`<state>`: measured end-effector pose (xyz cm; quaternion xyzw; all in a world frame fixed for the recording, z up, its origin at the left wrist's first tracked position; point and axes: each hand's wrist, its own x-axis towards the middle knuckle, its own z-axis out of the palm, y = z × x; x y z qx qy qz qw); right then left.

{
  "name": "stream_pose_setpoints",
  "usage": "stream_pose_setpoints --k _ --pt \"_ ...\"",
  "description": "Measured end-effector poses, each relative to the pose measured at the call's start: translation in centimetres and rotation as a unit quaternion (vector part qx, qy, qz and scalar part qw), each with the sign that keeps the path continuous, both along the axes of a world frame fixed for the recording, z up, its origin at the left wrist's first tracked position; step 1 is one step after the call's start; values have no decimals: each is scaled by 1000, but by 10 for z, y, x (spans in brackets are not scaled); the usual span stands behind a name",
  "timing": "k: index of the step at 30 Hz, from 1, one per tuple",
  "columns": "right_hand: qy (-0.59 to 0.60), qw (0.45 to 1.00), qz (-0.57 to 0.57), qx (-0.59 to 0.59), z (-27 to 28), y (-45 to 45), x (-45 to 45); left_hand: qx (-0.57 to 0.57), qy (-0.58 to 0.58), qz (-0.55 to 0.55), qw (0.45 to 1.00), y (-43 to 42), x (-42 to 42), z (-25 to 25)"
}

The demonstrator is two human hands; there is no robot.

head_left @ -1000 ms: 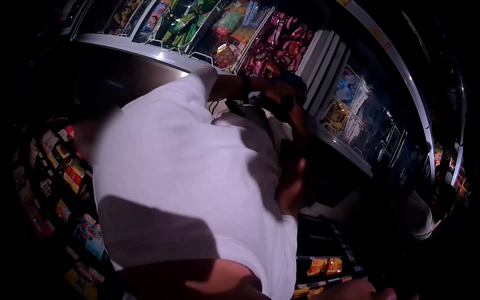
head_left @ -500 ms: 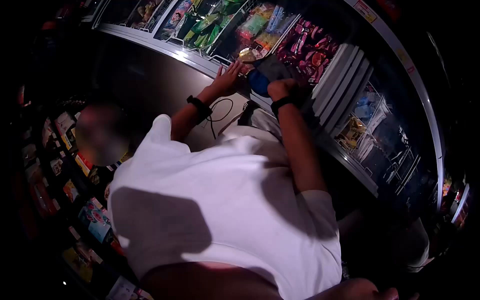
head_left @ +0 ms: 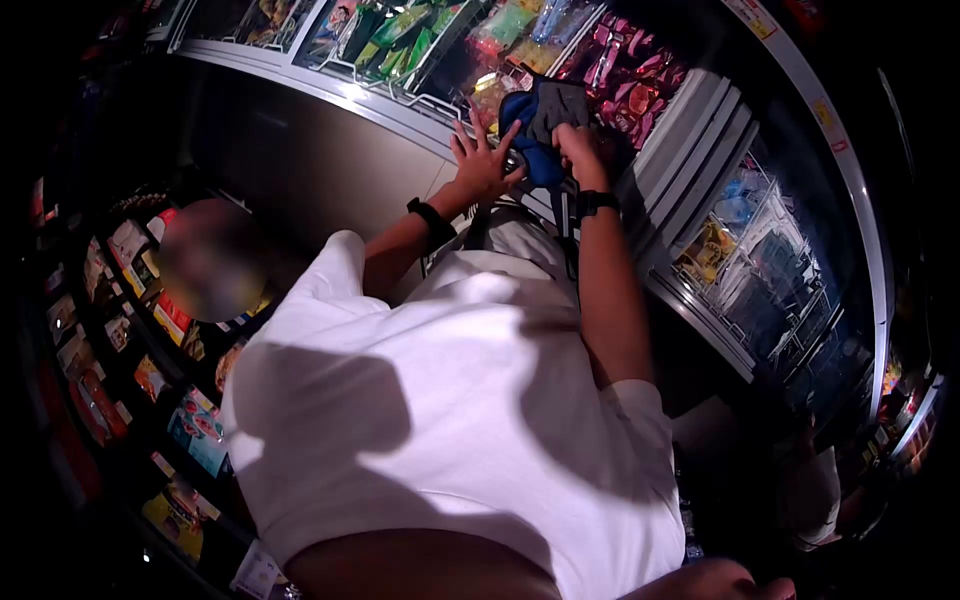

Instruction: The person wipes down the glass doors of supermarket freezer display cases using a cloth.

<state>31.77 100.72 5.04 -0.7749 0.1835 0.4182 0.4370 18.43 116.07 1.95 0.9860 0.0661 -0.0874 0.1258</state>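
Observation:
My right hand (head_left: pixel 578 152), with a dark watch at the wrist, is closed on a grey and blue work glove (head_left: pixel 556 105). The glove hangs over the near edge of the freezer, its blue side facing left. My left hand (head_left: pixel 486 167) is just left of the glove, its fingers spread and nothing in them. A black band (head_left: pixel 431 222) circles the left wrist. Dark straps lie below the hands, against my light-coloured trousers.
A chest freezer with a pale rim (head_left: pixel 350 92) runs across the top and right. Its wire baskets hold green packets (head_left: pixel 405 45), red-purple packets (head_left: pixel 635 90) and yellow packs (head_left: pixel 708 250). Shelves of packaged goods (head_left: pixel 200 430) stand at the left.
My left hand has come off the freezer rim, moving right and spreading its fingers beside the glove. The glove has been raised and opened out more in my right hand.

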Motion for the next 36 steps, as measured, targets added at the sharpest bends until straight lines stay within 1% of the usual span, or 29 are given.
stream_pose_setpoints --k 1,2,4,5,6,8,10,11,12,14,15,16,18,20,21,23,24,25,26,27,28,29,30,31,32,33,34,35,36 --pt "-2 999 -35 35 -1 2 -2 -1 -12 1 1000 -2 -4 0" --pt "-12 998 -49 45 0 1 -2 3 -32 -6 999 -1 -1 2" --pt "-1 999 -42 27 -4 4 2 19 -5 -8 1000 -1 3 4" --pt "12 998 -36 50 -3 1 3 30 21 -10 999 -2 1 7" --pt "25 997 -28 71 -1 -3 4 32 26 -12 999 -2 -2 5" --pt "9 998 -31 63 6 -2 2 20 4 -14 1000 0 0 3" --pt "-57 998 27 -10 -6 1 2 13 7 -9 1000 1 3 2" --pt "-118 988 71 -65 -14 6 -1 11 10 -9 1000 1 2 0" --pt "-254 932 180 -185 3 12 -13 8 13 -5 1000 0 1 0" --pt "-238 877 349 -231 33 24 -21 25 4 10 1000 -5 1 5" --pt "-235 854 397 -239 39 24 -24 -12 -12 30 999 -7 2 9" --pt "-240 850 405 -236 39 23 -27 -49 -28 48 997 -9 3 18" --pt "-236 818 461 -249 41 20 -29 -72 -83 -33 993 -13 9 42" --pt "-219 788 510 -265 42 15 -33 -14 -112 -122 986 -16 20 30" --pt "-224 783 517 -264 37 9 -38 -15 -117 -119 986 -20 24 24" --pt "-224 776 524 -268 37 -1 -46 -51 -5 -182 982 -29 31 11" --pt "-218 775 527 -273 42 -5 -51 -53 -9 -180 982 -32 31 -3" --pt "-223 795 501 -260 38 -12 -54 -21 -58 -175 983 -38 32 -15" --pt "-227 789 505 -266 34 -18 -56 13 -108 -166 980 -42 35 -26" --pt "-261 791 490 -257 33 -26 -60 37 -58 -183 981 -44 37 -15" --pt "-293 793 473 -246 31 -33 -66 37 -62 -180 981 -49 39 -4" --pt "-385 734 485 -279 29 -37 -76 68 -11 -184 981 -53 44 4" --pt "-390 732 483 -280 28 -44 -83 100 40 -187 977 -56 51 10" --pt "-479 694 481 -239 30 -50 -89 96 31 -183 978 -56 55 3" --pt "-559 651 475 -197 31 -55 -95 68 -41 -176 981 -51 55 -5" --pt "-550 656 486 -178 31 -61 -98 28 -56 -163 985 -49 54 6" --pt "-546 660 483 -183 32 -71 -101 -13 -71 -152 986 -47 54 18" --pt "-558 679 459 -128 37 -80 -101 -52 -75 -129 987 -50 55 24" --pt "-570 695 432 -73 42 -88 -101 -116 -52 -161 979 -48 54 30"
